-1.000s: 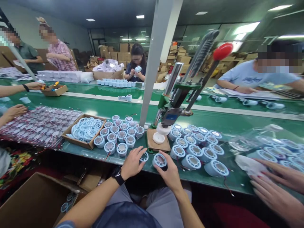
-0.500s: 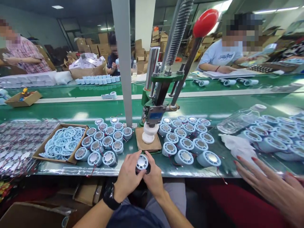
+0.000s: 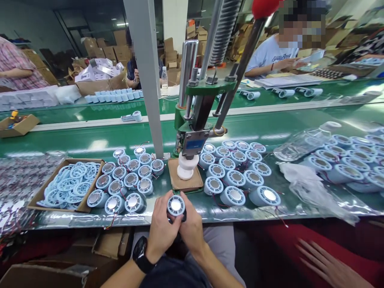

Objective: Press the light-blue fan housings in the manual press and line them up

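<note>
My left hand (image 3: pixel 162 222) and my right hand (image 3: pixel 193 224) are both closed around one light-blue round housing (image 3: pixel 176 205) with a silver disc in its slotted top. They hold it upright at the table's front edge, just in front of a hand press (image 3: pixel 196 146). The press's white round head (image 3: pixel 188 162) is over a white round seat (image 3: pixel 185 173) on a brown board (image 3: pixel 174 176). Similar blue housings with thin wires stand in a group on the left (image 3: pixel 134 202) and in another on the right (image 3: pixel 234 196). The fingertips' far sides are partly hidden.
A cardboard tray of blue rings (image 3: pixel 31 203) sits at left. Rightward lie a crumpled plastic bag (image 3: pixel 318 192), a clear bottle (image 3: pixel 303 144) and more housings (image 3: pixel 348 172). A neighbour's hand (image 3: pixel 330 264) is at lower right. A grey post (image 3: pixel 147 76) rises behind; co-workers sit across the green belt.
The neighbour's hand has drawn back from the plastic bag, down below the table edge. My hands still hold the housing, nearly in place. The view has shifted slightly.
</note>
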{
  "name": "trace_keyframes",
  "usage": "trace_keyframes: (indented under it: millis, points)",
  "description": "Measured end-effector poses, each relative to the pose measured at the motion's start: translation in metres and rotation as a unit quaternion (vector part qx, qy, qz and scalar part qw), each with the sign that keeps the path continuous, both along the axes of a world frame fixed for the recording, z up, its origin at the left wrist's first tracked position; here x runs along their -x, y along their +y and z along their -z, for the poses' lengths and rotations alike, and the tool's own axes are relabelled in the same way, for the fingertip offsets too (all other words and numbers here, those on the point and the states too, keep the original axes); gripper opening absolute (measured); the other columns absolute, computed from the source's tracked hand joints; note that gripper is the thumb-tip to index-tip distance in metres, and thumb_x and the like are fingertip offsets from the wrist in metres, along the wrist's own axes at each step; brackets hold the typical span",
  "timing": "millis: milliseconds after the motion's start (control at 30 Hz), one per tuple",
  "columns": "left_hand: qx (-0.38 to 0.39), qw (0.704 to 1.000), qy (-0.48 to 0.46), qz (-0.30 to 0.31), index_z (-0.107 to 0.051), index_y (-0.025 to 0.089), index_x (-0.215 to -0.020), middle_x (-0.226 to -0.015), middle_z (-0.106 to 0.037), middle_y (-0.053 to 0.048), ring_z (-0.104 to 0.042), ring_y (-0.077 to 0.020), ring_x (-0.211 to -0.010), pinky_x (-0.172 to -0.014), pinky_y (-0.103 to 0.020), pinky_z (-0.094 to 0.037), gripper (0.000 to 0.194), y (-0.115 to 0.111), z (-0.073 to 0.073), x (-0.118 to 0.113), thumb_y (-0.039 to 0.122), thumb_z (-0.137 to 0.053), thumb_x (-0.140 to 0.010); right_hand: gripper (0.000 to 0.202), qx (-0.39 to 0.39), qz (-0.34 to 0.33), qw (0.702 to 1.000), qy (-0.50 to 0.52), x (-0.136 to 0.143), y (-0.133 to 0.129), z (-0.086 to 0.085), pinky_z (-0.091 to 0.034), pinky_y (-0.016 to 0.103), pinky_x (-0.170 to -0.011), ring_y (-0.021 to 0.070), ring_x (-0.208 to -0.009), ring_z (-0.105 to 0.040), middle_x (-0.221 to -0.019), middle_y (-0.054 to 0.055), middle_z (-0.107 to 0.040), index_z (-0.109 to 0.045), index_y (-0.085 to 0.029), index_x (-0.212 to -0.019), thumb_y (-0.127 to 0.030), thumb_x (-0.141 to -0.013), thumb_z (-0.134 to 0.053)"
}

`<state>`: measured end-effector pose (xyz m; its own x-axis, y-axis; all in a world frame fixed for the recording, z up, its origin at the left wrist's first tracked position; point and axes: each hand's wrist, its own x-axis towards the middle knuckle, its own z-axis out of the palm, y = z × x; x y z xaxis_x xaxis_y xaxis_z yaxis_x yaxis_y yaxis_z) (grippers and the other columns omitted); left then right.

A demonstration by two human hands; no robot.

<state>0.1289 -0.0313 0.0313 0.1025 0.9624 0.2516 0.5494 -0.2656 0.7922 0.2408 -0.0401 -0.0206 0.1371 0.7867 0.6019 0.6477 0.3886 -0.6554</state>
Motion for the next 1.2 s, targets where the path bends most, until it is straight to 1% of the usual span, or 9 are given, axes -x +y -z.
trace_keyframes:
  millis: [167, 267, 367, 533, 633, 833, 967, 1100, 1200]
  points:
    - [0.029, 0.998, -0.051, -0.018, -0.048, 0.018, -0.135, -0.135, -0.055, -0.014, -0.052, -0.0262, -0.127, -0.110, -0.045, -0.043, 0.057, -0.005, 0.014, -0.010, 0.013, -0.056, -0.079, 0.049, 0.057, -0.033, 0.992, -0.104, -0.011, -0.001, -0.013, -0.060, 0.037, -0.088, 0.0238, -0.108, -0.066, -0.121, 0.015, -0.064, -0.053, -0.012, -0.133, -0.010, -0.084, -0.053]
    - [0.050, 0.996, -0.068, -0.004, -0.051, 0.015, -0.132, -0.131, -0.059, -0.014, -0.056, -0.0267, -0.123, -0.107, -0.045, -0.045, 0.053, -0.002, 0.019, -0.010, 0.017, -0.055, -0.079, 0.058, 0.119, -0.117, 0.964, -0.207, -0.040, 0.004, -0.049, -0.061, 0.036, -0.085, 0.0245, -0.106, -0.067, -0.121, 0.013, -0.064, -0.054, -0.016, -0.134, -0.008, -0.076, -0.059]
    - [0.066, 0.996, -0.058, 0.018, -0.056, 0.015, -0.124, -0.120, -0.067, -0.012, -0.063, -0.0269, -0.110, -0.101, -0.044, -0.049, 0.052, 0.014, 0.008, -0.003, 0.019, -0.061, -0.072, 0.058, 0.061, -0.132, 0.952, -0.269, -0.079, 0.022, -0.129, -0.058, 0.039, -0.092, 0.0248, -0.114, -0.063, -0.126, 0.011, -0.061, -0.052, -0.020, -0.136, -0.015, -0.079, -0.063]
    - [0.031, 0.998, -0.045, 0.020, -0.059, 0.016, -0.119, -0.109, -0.070, -0.009, -0.067, -0.0253, -0.096, -0.091, -0.040, -0.052, 0.051, 0.061, -0.039, 0.005, 0.027, -0.067, -0.069, 0.042, -0.220, 0.068, 0.942, -0.246, -0.112, 0.089, -0.307, -0.049, 0.041, -0.104, 0.0241, -0.118, -0.057, -0.124, 0.013, -0.062, -0.058, -0.011, -0.126, -0.019, -0.086, -0.063]
    - [0.014, 0.997, -0.073, 0.025, -0.061, 0.015, -0.114, -0.105, -0.071, -0.008, -0.067, -0.0248, -0.094, -0.088, -0.039, -0.052, 0.047, 0.089, -0.054, -0.005, 0.028, -0.069, -0.069, 0.042, -0.200, 0.109, 0.958, -0.176, -0.114, 0.142, -0.369, -0.047, 0.028, -0.096, 0.0164, -0.108, -0.062, -0.115, 0.010, -0.065, -0.056, -0.001, -0.126, -0.024, -0.094, -0.042]
    - [0.028, 0.979, -0.168, 0.115, -0.062, 0.013, -0.116, -0.113, -0.070, -0.011, -0.065, -0.0254, -0.102, -0.095, -0.040, -0.050, 0.051, 0.127, -0.040, -0.037, 0.024, -0.075, -0.068, 0.034, -0.187, 0.035, 0.981, -0.039, -0.117, 0.202, -0.370, -0.047, 0.014, -0.058, 0.0054, -0.059, -0.065, -0.072, -0.002, -0.063, -0.062, -0.008, -0.079, -0.028, -0.096, -0.041]
    - [0.077, 0.956, -0.216, 0.180, -0.062, 0.012, -0.119, -0.119, -0.069, -0.012, -0.065, -0.0254, -0.107, -0.099, -0.040, -0.049, 0.053, 0.138, -0.032, -0.043, 0.020, -0.076, -0.069, 0.054, -0.125, -0.022, 0.992, 0.004, -0.118, 0.206, -0.379, -0.038, 0.017, -0.057, 0.0064, -0.054, -0.064, -0.058, -0.005, -0.051, -0.061, -0.002, -0.075, -0.030, -0.094, -0.019]
    - [0.085, 0.956, -0.213, 0.181, -0.060, 0.013, -0.125, -0.123, -0.067, -0.013, -0.063, -0.0278, -0.113, -0.102, -0.043, -0.047, 0.058, 0.134, -0.026, -0.038, 0.024, -0.077, -0.071, 0.036, -0.114, -0.043, 0.990, 0.066, -0.115, 0.152, -0.380, -0.047, 0.021, -0.063, 0.0088, -0.067, -0.067, -0.071, -0.003, -0.060, -0.065, -0.005, -0.088, -0.016, -0.093, -0.032]
    - [0.059, 0.962, -0.209, 0.166, -0.051, 0.016, -0.137, -0.136, -0.059, -0.014, -0.054, -0.0306, -0.126, -0.110, -0.045, -0.041, 0.077, 0.129, -0.018, -0.036, 0.022, -0.082, -0.067, 0.023, -0.231, -0.046, 0.971, 0.035, -0.104, 0.070, -0.311, -0.055, 0.031, -0.081, 0.0143, -0.089, -0.067, -0.088, 0.001, -0.065, -0.070, -0.016, -0.092, -0.014, -0.091, -0.047]
